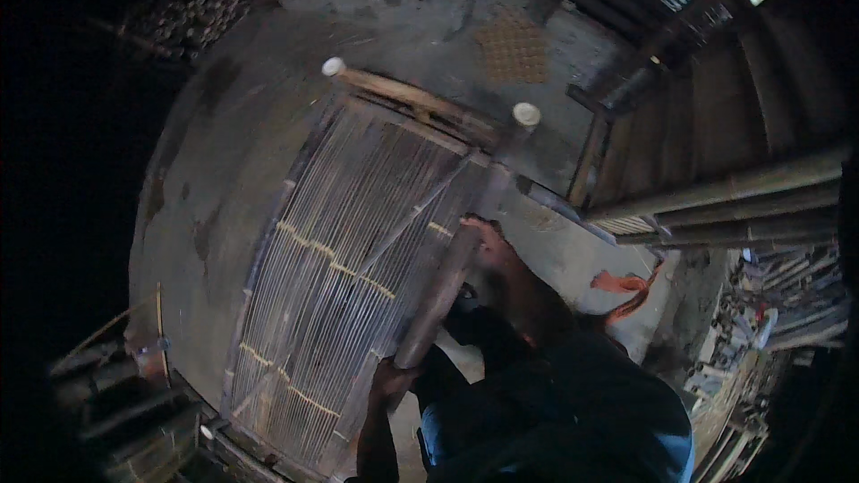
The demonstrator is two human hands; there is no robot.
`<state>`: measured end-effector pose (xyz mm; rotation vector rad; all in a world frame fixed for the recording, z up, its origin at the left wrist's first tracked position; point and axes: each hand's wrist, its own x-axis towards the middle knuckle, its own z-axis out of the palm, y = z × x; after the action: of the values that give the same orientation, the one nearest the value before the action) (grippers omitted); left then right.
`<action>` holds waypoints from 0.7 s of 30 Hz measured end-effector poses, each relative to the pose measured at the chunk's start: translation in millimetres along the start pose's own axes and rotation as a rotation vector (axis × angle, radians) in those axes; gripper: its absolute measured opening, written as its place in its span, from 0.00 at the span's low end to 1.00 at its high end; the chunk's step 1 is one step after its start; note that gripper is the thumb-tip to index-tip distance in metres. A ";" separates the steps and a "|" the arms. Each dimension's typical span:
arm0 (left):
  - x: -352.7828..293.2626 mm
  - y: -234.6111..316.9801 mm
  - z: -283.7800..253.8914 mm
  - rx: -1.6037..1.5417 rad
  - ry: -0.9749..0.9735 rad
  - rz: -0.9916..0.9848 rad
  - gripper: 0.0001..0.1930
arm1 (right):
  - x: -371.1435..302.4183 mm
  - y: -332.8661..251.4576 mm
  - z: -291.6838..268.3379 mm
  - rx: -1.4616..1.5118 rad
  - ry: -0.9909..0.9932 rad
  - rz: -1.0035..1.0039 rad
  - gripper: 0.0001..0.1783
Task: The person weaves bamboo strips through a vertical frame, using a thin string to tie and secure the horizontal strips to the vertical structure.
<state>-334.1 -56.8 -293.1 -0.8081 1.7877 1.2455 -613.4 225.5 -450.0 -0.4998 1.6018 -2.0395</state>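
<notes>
Grey floor (201,183) spreads around a slatted bamboo frame (344,183) crossed by rows of yellow ties (335,265), with an orange cloth (625,286) lying apart, beyond the frame's right edge. Along the nearer half of that edge I see a thick brown pole (438,304); I cannot tell whether it is loose or fixed there. My right hand (484,237) curls over its far end, and my left hand (391,381) wraps its near end, fingers partly hidden. I judge the step as two-handed handling of the pole; the next move calls for even grips and alignment with the edge.
</notes>
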 end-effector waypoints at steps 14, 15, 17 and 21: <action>58.1 -70.6 32.0 -0.078 -0.124 0.267 0.43 | -75.8 -100.1 2.8 -0.607 0.514 1.007 0.32; 38.4 -51.6 18.4 0.141 0.063 0.394 0.44 | -97.8 -102.5 16.3 -0.683 0.492 1.010 0.31; 24.7 -30.8 8.7 0.246 0.198 0.700 0.46 | -130.9 -119.8 66.8 -0.795 0.448 0.830 0.28; -97.5 80.6 43.2 0.332 0.017 1.096 0.45 | -210.9 -211.6 196.0 -0.694 0.502 0.579 0.22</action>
<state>-344.3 15.1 -180.9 0.4564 2.4475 1.4759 -364.6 234.1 -193.7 0.2780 2.4035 -1.1920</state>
